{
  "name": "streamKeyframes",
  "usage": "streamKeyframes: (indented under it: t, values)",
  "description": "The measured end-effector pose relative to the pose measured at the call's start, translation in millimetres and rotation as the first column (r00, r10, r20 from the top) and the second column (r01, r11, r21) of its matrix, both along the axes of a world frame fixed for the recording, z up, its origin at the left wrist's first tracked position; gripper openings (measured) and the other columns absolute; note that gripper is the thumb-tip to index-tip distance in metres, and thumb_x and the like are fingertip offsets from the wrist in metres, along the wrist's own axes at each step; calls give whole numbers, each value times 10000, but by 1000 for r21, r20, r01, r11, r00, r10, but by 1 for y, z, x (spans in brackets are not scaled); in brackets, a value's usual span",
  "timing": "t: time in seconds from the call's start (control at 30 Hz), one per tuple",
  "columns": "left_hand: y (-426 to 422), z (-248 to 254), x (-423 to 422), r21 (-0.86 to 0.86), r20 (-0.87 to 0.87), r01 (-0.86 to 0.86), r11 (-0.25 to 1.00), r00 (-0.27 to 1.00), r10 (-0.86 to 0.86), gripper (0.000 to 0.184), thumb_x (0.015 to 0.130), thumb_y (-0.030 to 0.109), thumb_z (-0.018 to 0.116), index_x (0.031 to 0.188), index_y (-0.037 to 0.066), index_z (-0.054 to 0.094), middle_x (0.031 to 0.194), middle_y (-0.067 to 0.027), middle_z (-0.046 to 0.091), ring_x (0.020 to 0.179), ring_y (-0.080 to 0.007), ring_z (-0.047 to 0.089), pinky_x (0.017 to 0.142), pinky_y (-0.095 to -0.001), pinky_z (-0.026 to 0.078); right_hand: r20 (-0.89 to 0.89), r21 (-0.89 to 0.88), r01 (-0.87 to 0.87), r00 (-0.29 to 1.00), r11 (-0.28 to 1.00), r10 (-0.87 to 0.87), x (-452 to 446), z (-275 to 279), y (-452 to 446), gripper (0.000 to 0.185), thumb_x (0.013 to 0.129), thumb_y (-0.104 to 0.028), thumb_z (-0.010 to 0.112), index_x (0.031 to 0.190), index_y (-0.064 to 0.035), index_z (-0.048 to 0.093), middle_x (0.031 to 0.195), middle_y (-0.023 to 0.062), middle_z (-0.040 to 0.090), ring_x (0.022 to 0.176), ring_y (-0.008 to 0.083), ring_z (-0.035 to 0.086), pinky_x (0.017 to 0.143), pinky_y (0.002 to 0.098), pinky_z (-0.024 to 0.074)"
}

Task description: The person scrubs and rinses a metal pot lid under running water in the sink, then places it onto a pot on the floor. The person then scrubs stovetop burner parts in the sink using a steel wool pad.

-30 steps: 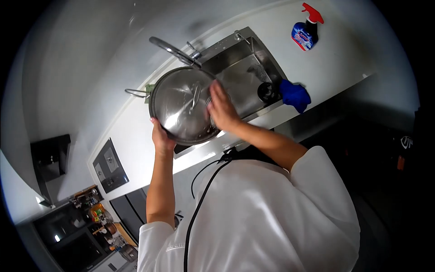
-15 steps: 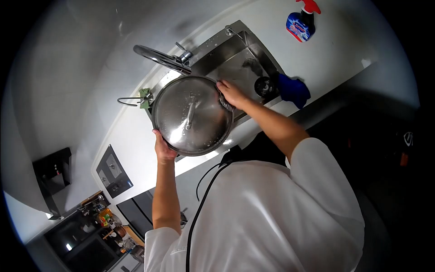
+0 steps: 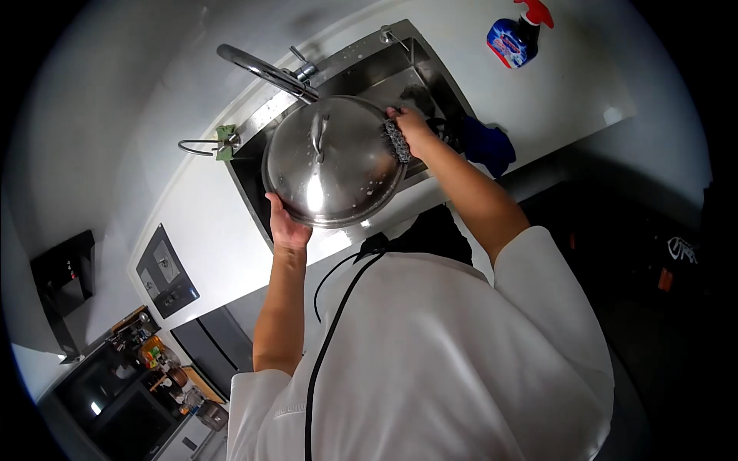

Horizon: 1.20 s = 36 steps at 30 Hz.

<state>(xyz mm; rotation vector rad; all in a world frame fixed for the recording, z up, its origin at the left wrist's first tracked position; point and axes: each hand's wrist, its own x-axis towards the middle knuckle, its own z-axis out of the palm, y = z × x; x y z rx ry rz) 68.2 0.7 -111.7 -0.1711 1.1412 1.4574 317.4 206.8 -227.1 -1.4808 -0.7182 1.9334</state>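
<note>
A round steel lid (image 3: 346, 173) with a loop handle on top and water drops on it is held over the sink (image 3: 250, 180). My left hand (image 3: 288, 229) grips its lower left rim, thumb on the upper face. At the right rim, my right hand (image 3: 411, 132) is closed on the lid's edge, together with a grey metal scourer (image 3: 397, 141) that lies against the lid. The curved faucet (image 3: 265, 71) reaches toward the lid's top edge. Part of the sink basin is hidden behind the lid.
A blue cloth (image 3: 489, 146) hangs over the sink's right front edge. On the white counter (image 3: 565, 92) stands a spray bottle (image 3: 511, 42) with a red trigger. A green cloth (image 3: 225, 144) is at the sink's left back corner, and a dark hob panel (image 3: 167, 270) is farther left.
My right hand went from the lid's upper surface to its right rim. The lid has turned, and its handle now shows nearer the faucet. The scourer now shows more clearly.
</note>
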Motion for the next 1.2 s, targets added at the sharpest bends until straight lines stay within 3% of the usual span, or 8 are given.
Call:
streamKeyframes:
  t: [0.17,0.33,0.43,0.57,0.9,1.0,1.13,1.2]
  values:
    - [29,11,33,62,43,-117,991,993,114,686,1080,591,332,1543,91,412,1581,-109,455,1425,-341,461,1204,-554,353,600,283,-186,799,941,-23,-24,49,-58,447,1077,-309,480,1181,111,591,1188,321,634,1129,481,611,967,530,471]
    - [47,-9,46,32,-38,-138,990,990,139,685,1088,577,330,1553,78,386,1589,-125,432,1423,-352,458,1209,-541,349,501,833,-358,813,422,-297,-57,72,-103,428,1046,-188,511,1358,105,499,1373,339,535,1287,503,508,1119,540,395]
    - [32,2,38,82,-65,-45,996,997,51,678,1092,566,337,1554,72,381,1587,-139,430,1426,-357,454,1204,-535,357,643,570,-384,759,727,-103,-26,11,-64,391,1062,-215,491,1344,47,558,1245,294,650,1175,461,614,1024,496,484]
    - [31,-3,21,86,-64,11,996,998,-6,681,1086,555,376,1553,58,380,1582,-154,435,1411,-363,474,1180,-553,385,802,454,-649,597,610,39,13,-37,-9,391,1039,-199,505,1336,43,582,1263,281,653,1193,454,612,1039,497,478]
    - [83,6,38,-13,-136,43,999,990,-45,701,1066,573,438,1504,26,433,1500,-158,525,1328,-345,551,1124,-538,449,735,503,-748,634,-432,-242,-161,46,180,402,955,-185,554,1301,1,640,1436,188,600,1493,370,384,1232,507,300]
    - [97,0,38,64,-160,88,994,984,-77,683,1077,564,420,1509,35,432,1495,-151,530,1332,-326,550,1134,-501,446,893,-209,-942,-74,-264,-443,-169,72,189,448,948,-171,528,1353,2,612,1514,140,537,1520,373,333,1262,548,223]
    - [111,-9,40,67,-192,151,986,972,-136,662,1080,581,397,1419,22,501,1345,-156,622,1197,-292,639,1040,-440,530,914,303,-903,366,-305,-176,-120,59,173,489,910,-210,599,1342,19,616,1528,151,518,1481,420,379,1229,578,258]
    - [119,-15,44,66,-213,169,983,965,-152,647,1081,584,392,1366,21,534,1293,-151,642,1149,-272,654,999,-416,550,873,461,-880,473,115,117,-111,44,140,528,951,-252,610,1385,46,566,1527,325,436,1370,479,484,1177,506,372]
